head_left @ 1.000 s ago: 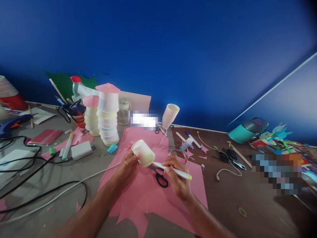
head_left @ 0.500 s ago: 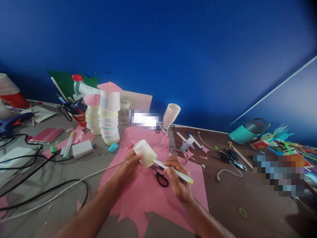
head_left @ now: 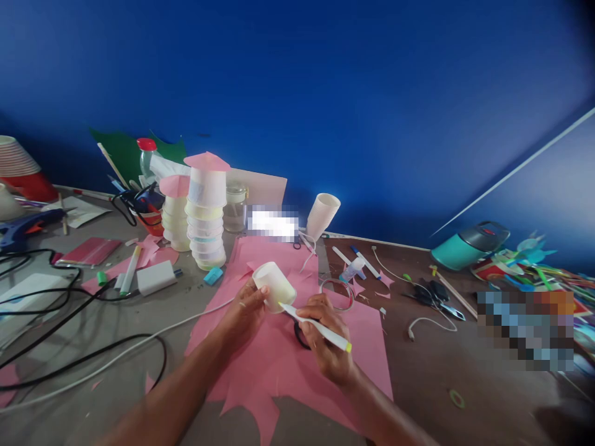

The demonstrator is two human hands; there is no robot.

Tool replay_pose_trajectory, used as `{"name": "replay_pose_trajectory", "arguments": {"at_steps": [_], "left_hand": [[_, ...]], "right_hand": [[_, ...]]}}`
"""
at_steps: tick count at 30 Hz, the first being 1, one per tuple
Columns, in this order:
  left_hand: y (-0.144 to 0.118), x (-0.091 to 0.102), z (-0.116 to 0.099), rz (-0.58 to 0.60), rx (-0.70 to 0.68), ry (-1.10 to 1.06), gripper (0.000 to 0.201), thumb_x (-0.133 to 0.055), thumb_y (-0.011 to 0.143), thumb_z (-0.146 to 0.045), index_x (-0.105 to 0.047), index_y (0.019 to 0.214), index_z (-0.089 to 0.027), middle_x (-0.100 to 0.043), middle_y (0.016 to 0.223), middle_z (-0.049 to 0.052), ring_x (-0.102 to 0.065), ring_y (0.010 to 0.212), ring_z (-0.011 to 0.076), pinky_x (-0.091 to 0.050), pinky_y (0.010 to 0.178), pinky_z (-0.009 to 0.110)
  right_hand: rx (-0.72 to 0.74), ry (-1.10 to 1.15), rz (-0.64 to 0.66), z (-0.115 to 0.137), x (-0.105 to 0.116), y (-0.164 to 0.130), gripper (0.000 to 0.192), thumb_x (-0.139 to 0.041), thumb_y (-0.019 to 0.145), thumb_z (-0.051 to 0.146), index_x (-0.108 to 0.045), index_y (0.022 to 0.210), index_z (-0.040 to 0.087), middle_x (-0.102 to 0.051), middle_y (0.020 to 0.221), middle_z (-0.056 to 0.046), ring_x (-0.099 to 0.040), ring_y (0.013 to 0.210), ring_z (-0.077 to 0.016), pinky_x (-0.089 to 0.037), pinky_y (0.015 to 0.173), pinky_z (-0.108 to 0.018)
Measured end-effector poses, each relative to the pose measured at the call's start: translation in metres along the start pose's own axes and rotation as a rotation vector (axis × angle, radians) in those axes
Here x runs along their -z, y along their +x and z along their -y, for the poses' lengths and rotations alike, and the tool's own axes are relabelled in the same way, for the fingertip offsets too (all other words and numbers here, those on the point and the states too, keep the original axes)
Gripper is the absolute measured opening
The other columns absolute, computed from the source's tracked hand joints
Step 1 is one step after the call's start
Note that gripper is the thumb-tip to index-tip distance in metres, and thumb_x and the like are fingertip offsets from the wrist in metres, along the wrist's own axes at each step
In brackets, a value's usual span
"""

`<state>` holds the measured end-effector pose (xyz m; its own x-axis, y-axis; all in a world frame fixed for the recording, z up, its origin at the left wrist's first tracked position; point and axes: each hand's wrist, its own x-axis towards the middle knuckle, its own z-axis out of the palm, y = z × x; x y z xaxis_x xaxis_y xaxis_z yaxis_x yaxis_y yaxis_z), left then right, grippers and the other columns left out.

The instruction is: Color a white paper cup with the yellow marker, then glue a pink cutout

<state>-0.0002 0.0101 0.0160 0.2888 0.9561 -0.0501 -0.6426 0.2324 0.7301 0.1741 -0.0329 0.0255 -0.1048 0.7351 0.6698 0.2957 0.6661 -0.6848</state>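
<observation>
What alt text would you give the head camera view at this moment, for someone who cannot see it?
The left hand holds a small white paper cup tilted on its side while the right hand presses the tip of a white marker pen with a yellow end against the cup, above a pink paper sheet on a cluttered grey table. Behind stands a stack of white cups topped with a pink paper cone.

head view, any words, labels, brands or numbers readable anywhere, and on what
None can be read.
The marker in the right hand shows no print that can be made out.
The cup in the left hand is plain.
The bottle with the red cap and the teal jug: any label is too small and blurred.
Two patches, by the cup stack and at far right, are pixelated.
</observation>
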Motion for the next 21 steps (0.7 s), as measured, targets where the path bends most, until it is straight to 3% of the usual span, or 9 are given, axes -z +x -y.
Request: {"name": "replay_pose_trajectory", "arguments": {"at_steps": [8,21], "left_hand": [[-0.002,-0.006,-0.005,-0.009,0.013,0.013,0.045,-0.085,0.072,-0.039,-0.073,0.108,-0.015,-0.077,0.091,0.009,-0.070,0.093,0.0273,-0.050,0.084,0.034],[0.005,0.007,0.003,-0.011,-0.040,-0.024,0.043,-0.084,0.075,-0.038,-0.073,0.110,-0.016,-0.077,0.097,0.009,-0.068,0.099,0.0273,-0.050,0.088,0.035]], "right_hand": [[0.034,-0.028,0.013,-0.001,-0.002,0.000,0.024,-0.056,0.086,0.010,-0.067,0.100,0.026,-0.068,0.080,-0.003,-0.057,0.077,-0.0221,-0.050,0.068,-0.037],[-0.027,-0.020,-0.020,-0.002,0.002,0.001,0.017,-0.054,0.088,0.014,-0.067,0.090,0.025,-0.063,0.073,-0.001,-0.056,0.074,-0.0206,-0.047,0.065,-0.034]]}}
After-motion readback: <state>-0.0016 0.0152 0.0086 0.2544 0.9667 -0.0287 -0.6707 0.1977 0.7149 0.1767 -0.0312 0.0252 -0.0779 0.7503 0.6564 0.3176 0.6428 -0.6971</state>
